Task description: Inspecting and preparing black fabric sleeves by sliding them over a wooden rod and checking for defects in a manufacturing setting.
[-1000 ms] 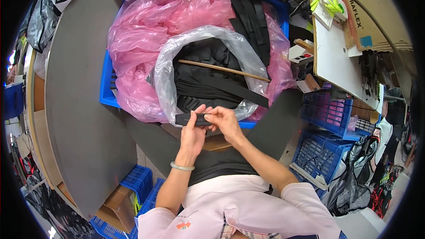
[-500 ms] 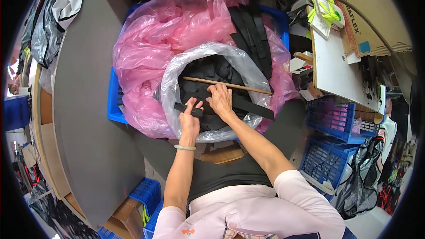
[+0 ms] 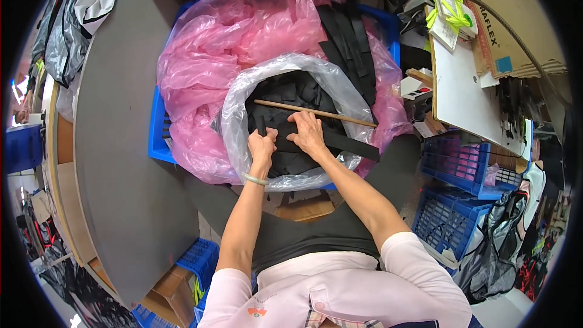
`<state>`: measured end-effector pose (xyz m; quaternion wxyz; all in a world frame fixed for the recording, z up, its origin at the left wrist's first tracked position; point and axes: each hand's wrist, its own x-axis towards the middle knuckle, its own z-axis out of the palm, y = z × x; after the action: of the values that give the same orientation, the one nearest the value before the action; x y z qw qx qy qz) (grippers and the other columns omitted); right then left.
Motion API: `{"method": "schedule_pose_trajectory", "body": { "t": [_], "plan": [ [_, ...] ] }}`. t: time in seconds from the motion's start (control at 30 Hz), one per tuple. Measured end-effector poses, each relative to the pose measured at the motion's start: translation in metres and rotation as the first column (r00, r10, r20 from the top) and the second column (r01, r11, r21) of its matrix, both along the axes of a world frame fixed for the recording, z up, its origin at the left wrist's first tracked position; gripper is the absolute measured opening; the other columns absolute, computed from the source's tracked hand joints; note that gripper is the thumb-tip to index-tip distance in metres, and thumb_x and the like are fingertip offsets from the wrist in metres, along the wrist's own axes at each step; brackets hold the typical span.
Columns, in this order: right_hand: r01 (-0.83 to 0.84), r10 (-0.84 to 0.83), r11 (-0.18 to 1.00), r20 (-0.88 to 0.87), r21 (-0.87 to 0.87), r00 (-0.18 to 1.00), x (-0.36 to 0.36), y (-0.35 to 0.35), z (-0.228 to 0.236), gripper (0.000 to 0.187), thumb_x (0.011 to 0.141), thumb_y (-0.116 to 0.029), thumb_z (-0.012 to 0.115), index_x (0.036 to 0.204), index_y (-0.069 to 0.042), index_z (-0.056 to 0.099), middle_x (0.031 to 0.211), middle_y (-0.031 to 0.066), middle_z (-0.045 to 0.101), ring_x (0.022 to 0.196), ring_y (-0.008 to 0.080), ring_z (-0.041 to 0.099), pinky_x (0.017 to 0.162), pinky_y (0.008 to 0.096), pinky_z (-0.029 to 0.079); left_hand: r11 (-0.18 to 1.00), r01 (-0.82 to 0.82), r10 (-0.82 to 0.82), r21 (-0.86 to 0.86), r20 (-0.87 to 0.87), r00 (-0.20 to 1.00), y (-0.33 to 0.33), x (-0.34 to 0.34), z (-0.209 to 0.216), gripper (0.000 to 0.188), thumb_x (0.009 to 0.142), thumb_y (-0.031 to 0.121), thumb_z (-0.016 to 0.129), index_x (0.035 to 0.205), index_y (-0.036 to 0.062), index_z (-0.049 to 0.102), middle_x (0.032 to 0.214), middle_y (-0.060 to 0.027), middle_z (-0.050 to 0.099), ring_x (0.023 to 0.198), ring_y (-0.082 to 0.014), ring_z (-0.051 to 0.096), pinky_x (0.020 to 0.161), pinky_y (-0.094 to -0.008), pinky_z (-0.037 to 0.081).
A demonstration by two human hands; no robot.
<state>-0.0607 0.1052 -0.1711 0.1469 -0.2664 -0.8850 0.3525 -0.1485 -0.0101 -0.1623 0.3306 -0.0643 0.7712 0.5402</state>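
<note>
My left hand (image 3: pixel 262 144) is closed around a short black strip (image 3: pixel 261 123), whose end sticks up above the fingers. Beside it, my right hand (image 3: pixel 308 133) curls its fingers over a long, flat black strip (image 3: pixel 355 145), which runs out to the right across the bag's rim. Both hands are over the mouth of a clear plastic bag (image 3: pixel 234 118) with many black cut pieces (image 3: pixel 291 88) inside. A thin wooden stick (image 3: pixel 328 114) lies across the opening, just beyond my right fingertips.
Pink plastic sheeting (image 3: pixel 200 61) surrounds the clear bag inside a blue crate (image 3: pixel 159 133). More black strips (image 3: pixel 346 42) lie at its far right. A grey panel (image 3: pixel 121 146) stands left; a white board (image 3: pixel 458 85) and blue baskets (image 3: pixel 443 218) are right.
The black piece in my left hand has turned from lying crosswise to pointing away from me. My left hand has moved slightly up; my right hand has barely shifted.
</note>
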Motion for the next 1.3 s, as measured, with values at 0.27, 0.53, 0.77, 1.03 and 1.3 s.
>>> {"method": "schedule_pose_trajectory", "body": {
  "t": [0.27, 0.53, 0.77, 1.03, 1.3],
  "plan": [
    [-0.174, 0.126, 0.915, -0.152, -0.364, 0.98, 0.013, 0.011, 0.048, 0.025, 0.071, -0.022, 0.07, 0.08, 0.0, 0.062, 0.067, 0.0112, 0.06, 0.059, 0.0245, 0.054, 0.057, 0.0333, 0.04, 0.904, -0.058, -0.063, 0.423, 0.268, 0.961, -0.02, 0.007, 0.058, 0.009, 0.083, 0.009, 0.062, 0.084, 0.0017, 0.057, 0.069, -0.0076, 0.058, 0.05, -0.0142, 0.052, 0.049, -0.0271, 0.043],
    [-0.109, -0.145, 0.603, -0.243, -0.79, 0.959, 0.036, 0.001, 0.145, 0.045, 0.092, -0.032, 0.055, 0.061, 0.001, 0.049, 0.053, -0.004, 0.035, 0.054, 0.0035, 0.031, 0.046, 0.0257, 0.027, 0.808, 0.035, -0.158, 0.588, 0.159, 0.975, -0.024, 0.035, 0.156, 0.012, 0.086, 0.013, 0.059, 0.084, 0.0021, 0.054, 0.074, -0.0122, 0.06, 0.052, -0.0126, 0.052, 0.052, -0.0254, 0.042],
    [-0.197, -0.049, 0.597, -0.281, -0.777, 0.959, 0.075, 0.01, 0.186, 0.03, 0.089, -0.024, 0.06, 0.071, 0.0, 0.059, 0.066, -0.006, 0.051, 0.063, 0.0003, 0.04, 0.057, 0.0184, 0.032, 0.774, 0.114, -0.194, 0.622, 0.062, 0.979, -0.035, 0.053, 0.192, 0.013, 0.086, 0.014, 0.06, 0.084, 0.0021, 0.053, 0.072, -0.0089, 0.058, 0.052, -0.0111, 0.051, 0.054, -0.0255, 0.042],
    [-0.211, 0.117, 0.695, -0.181, -0.688, 0.977, 0.091, -0.002, 0.216, 0.012, 0.076, -0.007, 0.069, 0.077, 0.002, 0.061, 0.071, -0.0038, 0.057, 0.066, 0.0013, 0.048, 0.061, 0.0182, 0.04, 0.783, 0.23, -0.21, 0.578, -0.102, 0.972, -0.038, 0.08, 0.209, 0.013, 0.087, 0.012, 0.06, 0.084, 0.0008, 0.054, 0.071, -0.0073, 0.057, 0.053, -0.0105, 0.052, 0.054, -0.0236, 0.043],
    [-0.295, 0.28, 0.955, -0.388, 0.022, 0.878, 0.099, -0.019, 0.231, 0.046, 0.066, -0.008, 0.075, 0.106, -0.001, 0.052, 0.099, 0.0131, 0.06, 0.086, 0.0261, 0.062, 0.068, 0.0348, 0.051, 0.709, -0.012, -0.208, 0.705, 0.226, 0.952, -0.042, 0.08, 0.216, 0.013, 0.086, 0.011, 0.06, 0.089, 0.001, 0.053, 0.075, -0.0103, 0.058, 0.058, -0.0133, 0.053, 0.057, -0.027, 0.045]
  ]
}}
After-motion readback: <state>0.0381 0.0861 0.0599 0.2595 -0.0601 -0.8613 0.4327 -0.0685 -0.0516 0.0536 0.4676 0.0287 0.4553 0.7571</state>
